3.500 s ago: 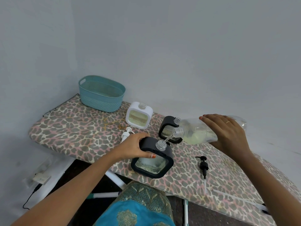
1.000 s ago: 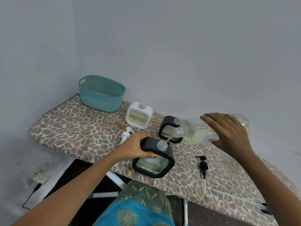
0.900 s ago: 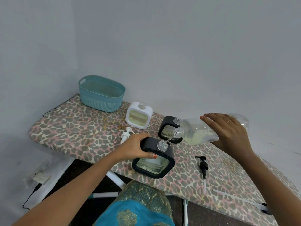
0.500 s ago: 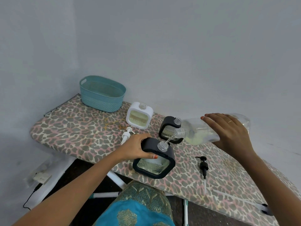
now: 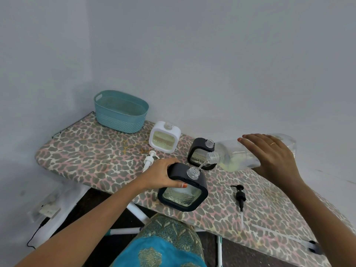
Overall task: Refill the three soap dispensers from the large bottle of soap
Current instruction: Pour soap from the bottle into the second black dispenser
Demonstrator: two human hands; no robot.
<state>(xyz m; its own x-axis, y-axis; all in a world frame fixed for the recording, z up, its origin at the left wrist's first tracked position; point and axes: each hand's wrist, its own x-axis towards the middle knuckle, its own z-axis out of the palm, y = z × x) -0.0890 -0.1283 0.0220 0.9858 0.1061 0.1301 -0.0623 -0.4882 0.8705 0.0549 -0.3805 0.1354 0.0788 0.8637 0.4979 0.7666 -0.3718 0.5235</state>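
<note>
Right hand [image 5: 269,157] wraps the tilted large bottle [image 5: 237,157], trickling soap into the black dispenser [image 5: 183,191] that the left hand [image 5: 161,176] grips at the ironing board's [image 5: 86,151] front edge. The other two dispensers sit uncapped behind, so probably lots left.

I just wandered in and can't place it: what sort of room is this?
Probably a home laundry or utility corner: the work surface is a leopard-print ironing board, a teal plastic basket sits on it, and plain painted walls meet behind.

Clear bottle [image 5: 229,157] tilted over near black dispenser [image 5: 185,195]; far black dispenser [image 5: 198,149], white dispenser [image 5: 164,139] upright, uncapped.
</note>
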